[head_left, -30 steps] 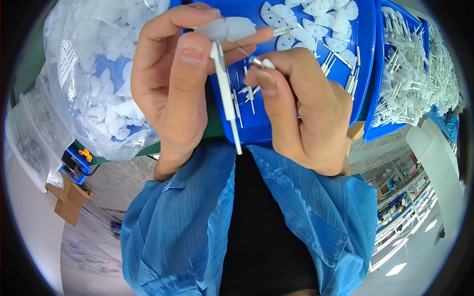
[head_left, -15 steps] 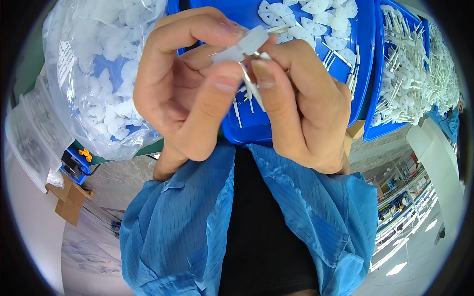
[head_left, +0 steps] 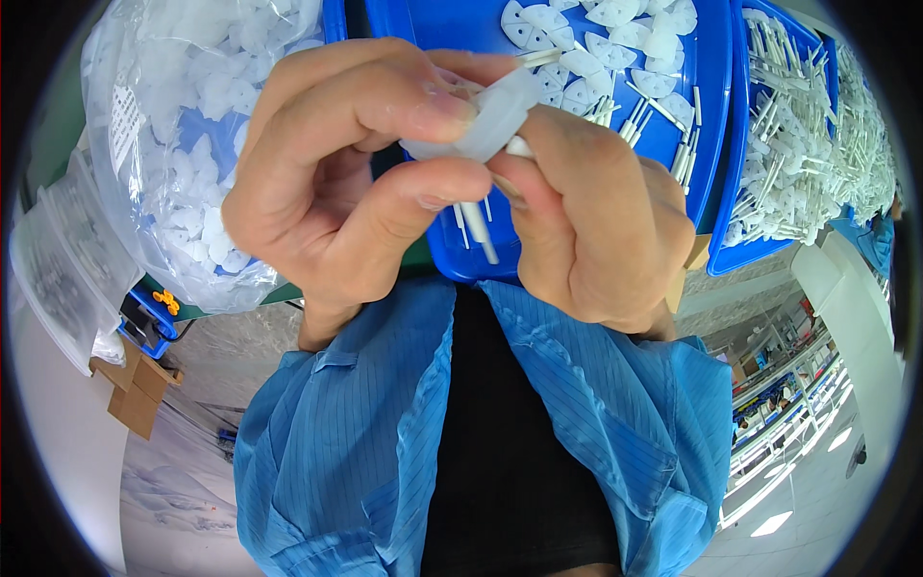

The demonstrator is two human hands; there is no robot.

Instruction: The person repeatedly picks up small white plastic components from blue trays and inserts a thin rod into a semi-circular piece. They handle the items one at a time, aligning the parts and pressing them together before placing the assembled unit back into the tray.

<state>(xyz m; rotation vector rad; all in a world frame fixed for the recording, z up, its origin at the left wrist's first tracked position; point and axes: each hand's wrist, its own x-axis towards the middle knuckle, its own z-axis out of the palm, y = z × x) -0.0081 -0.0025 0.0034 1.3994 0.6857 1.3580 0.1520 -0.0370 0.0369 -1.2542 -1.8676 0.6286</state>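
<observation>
Above the blue tray (head_left: 452, 252), my two hands meet at a translucent white plastic piece (head_left: 500, 111) with a curved edge. My left hand (head_left: 332, 168) pinches this piece between thumb and fingers. On its other side, my right hand (head_left: 606, 207) has thumb and forefinger closed on a small white rod (head_left: 519, 147), whose rounded end shows against the piece. Below the fingers a thicker white rod (head_left: 479, 234) points down toward me; the fingers hide its upper end, so I cannot tell whether it joins the piece.
White wedge-shaped plates (head_left: 611, 53) and thin rods (head_left: 685, 159) lie in the tray's right part. At left is a clear bag (head_left: 192, 183) of white pieces. Blue bins (head_left: 723, 252) at right hold many rod-and-plate parts. Clear containers (head_left: 72, 260) stand far left.
The white piece has turned and shows more of its broad side. My left hand has shifted slightly left and down, its thumb now flatter; my right fingers have curled more around the rod.
</observation>
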